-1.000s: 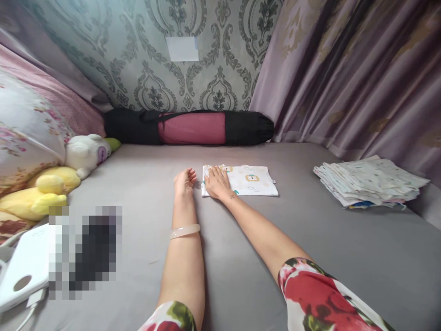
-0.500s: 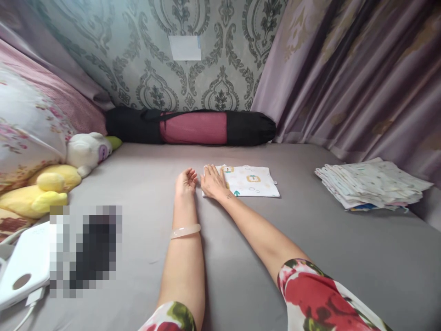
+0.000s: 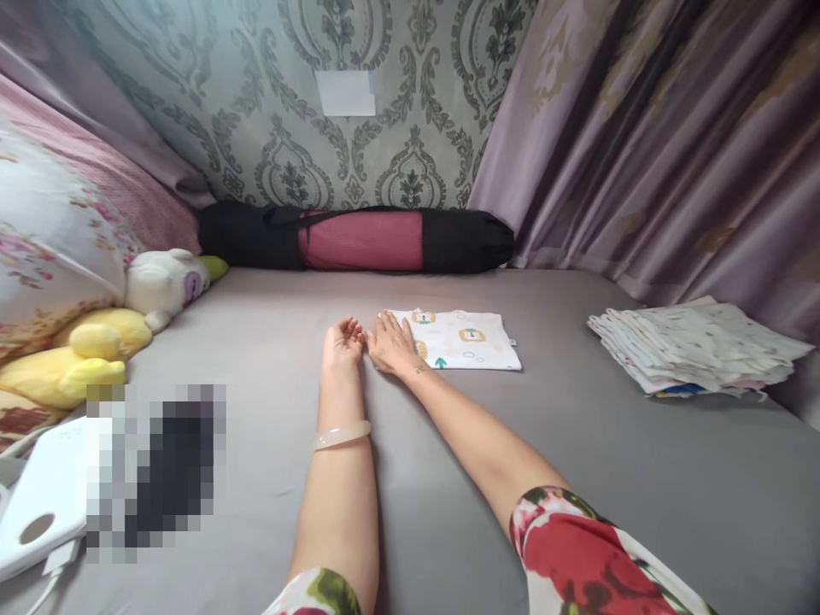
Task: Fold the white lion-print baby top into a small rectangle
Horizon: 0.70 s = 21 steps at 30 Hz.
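A folded white cloth [image 3: 471, 342] printed with orange lion faces and green leaves lies flat on the grey bed sheet. My right hand [image 3: 390, 343] rests palm down over its left end, fingers stretched out and flat, covering part of that edge. Just left of the cloth, my left hand [image 3: 346, 340] lies with the palm turned up and the fingers loosely curled; nothing shows in it. The two hands are close together, almost touching.
A stack of folded printed cloths [image 3: 698, 346] sits at the right. Along the wall lies a long black and pink bag [image 3: 362, 241]. Plush toys [image 3: 163, 286] and a white power bank [image 3: 48, 495] with a cable are at the left, beside a pixelated patch.
My right hand has slid slightly left on the cloth, uncovering a little more of the print. My left hand has shifted a touch left too. The cloth keeps its place.
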Each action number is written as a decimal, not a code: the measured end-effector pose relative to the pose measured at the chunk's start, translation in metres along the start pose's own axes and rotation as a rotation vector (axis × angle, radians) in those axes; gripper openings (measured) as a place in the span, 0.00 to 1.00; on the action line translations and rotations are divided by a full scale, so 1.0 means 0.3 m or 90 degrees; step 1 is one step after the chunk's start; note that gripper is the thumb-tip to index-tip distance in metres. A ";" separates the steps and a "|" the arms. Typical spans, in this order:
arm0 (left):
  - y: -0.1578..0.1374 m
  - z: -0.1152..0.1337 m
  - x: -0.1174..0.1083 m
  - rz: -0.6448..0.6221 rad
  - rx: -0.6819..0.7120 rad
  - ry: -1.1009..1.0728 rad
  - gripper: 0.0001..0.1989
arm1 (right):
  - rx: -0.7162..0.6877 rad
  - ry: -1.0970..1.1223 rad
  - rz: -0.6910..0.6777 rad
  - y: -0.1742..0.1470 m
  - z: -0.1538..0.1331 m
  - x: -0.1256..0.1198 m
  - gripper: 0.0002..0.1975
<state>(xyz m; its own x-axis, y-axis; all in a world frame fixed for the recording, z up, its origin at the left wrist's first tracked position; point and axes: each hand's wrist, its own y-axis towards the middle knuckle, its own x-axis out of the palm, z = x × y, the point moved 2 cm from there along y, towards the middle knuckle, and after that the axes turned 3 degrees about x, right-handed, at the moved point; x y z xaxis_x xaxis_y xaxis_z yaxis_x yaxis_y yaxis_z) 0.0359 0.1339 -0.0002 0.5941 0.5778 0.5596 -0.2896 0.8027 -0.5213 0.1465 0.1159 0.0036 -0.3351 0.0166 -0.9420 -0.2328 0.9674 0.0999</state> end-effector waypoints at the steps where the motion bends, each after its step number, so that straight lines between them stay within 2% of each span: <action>1: 0.002 0.001 -0.001 -0.002 0.000 0.003 0.09 | -0.004 0.001 -0.005 -0.003 0.006 -0.008 0.29; 7: -0.016 -0.001 0.016 -0.029 0.009 0.019 0.07 | -0.005 -0.023 0.009 -0.041 0.086 -0.075 0.29; 12: -0.079 -0.033 0.086 -0.144 -0.014 0.040 0.03 | 0.017 -0.047 0.010 -0.071 0.145 -0.087 0.28; 18: -0.103 -0.070 0.118 -0.188 -0.106 -0.016 0.22 | 0.029 -0.048 0.034 -0.073 0.153 -0.058 0.27; 21: -0.103 -0.065 0.116 -0.214 -0.110 -0.028 0.26 | 0.029 -0.044 0.026 -0.072 0.153 -0.062 0.28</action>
<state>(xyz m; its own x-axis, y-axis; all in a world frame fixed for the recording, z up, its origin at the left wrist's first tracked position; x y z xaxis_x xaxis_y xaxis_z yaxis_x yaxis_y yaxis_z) 0.0801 0.1264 0.0227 0.6005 0.2948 0.7432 0.0490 0.9142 -0.4023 0.1996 0.1063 0.0042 -0.2795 0.0726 -0.9574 -0.1781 0.9759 0.1260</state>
